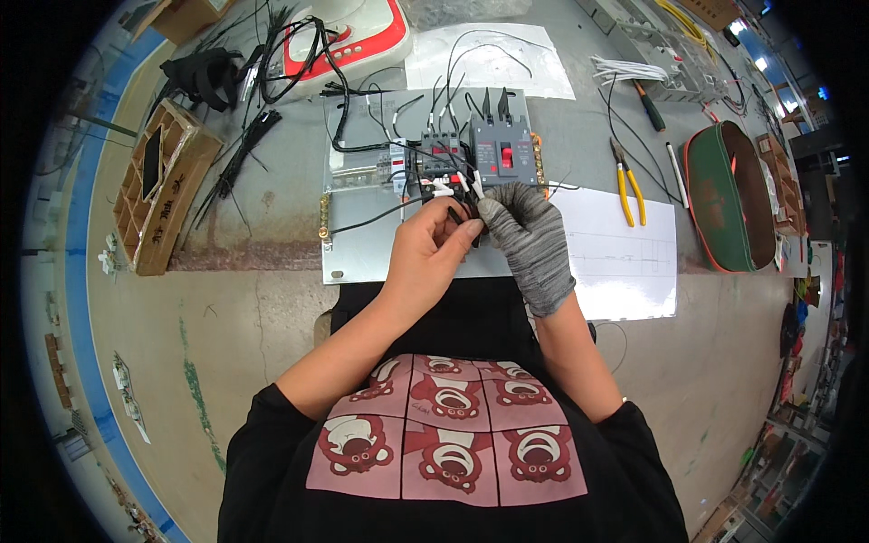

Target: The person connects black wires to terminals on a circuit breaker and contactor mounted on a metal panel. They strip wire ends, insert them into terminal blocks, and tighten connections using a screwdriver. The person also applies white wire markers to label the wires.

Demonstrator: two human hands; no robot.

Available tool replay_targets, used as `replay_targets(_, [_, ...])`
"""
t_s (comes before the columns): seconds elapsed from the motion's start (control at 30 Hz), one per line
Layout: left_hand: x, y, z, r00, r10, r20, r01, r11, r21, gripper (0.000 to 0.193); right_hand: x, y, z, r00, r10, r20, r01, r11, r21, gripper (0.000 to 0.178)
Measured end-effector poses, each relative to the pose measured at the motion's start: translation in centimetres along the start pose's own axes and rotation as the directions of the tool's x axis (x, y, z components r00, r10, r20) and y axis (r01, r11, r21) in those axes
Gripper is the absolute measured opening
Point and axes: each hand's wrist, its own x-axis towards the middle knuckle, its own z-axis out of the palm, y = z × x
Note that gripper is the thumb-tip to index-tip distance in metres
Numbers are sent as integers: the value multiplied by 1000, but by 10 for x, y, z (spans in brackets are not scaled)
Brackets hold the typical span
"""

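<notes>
A grey metal mounting plate [358, 253] lies at the table's front edge, carrying electrical parts and wiring. On it sit a dark grey circuit breaker [503, 161] with a red switch and a smaller contactor [440, 156] to its left. My bare left hand [421, 253] is closed, thumb and fingers pinching black wires [455, 215] just below the contactor. Close beside it, my right hand [529, 244] wears a grey knitted glove. Its fingers are closed at the same bunch, near wire ends with white sleeves [477, 184]; exactly what they grip is partly hidden.
Yellow-handled pliers [628, 185] rest by a printed drawing sheet [625, 262] on the right. Farther right are a screwdriver [650, 107] and a green open container [724, 199]. To the left stand a wooden compartment box [186, 149] and black cable ties [244, 149].
</notes>
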Motion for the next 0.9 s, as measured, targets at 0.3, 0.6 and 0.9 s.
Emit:
replay_targets(0.3, [-2,-1,0,999,-5,-34,5,1000,0,13,-5,3,6,999,38,-22,-36,995,96,6])
replay_targets(0.6, [-1,1,6,992,114,-54,-102,977,189,10,-6,6,7,994,-103,-40,105,993,48,8])
replay_targets(0.9, [0,7,9,991,103,-87,-85,978,189,13,-4,-6,-1,997,77,-12,-76,995,70,11])
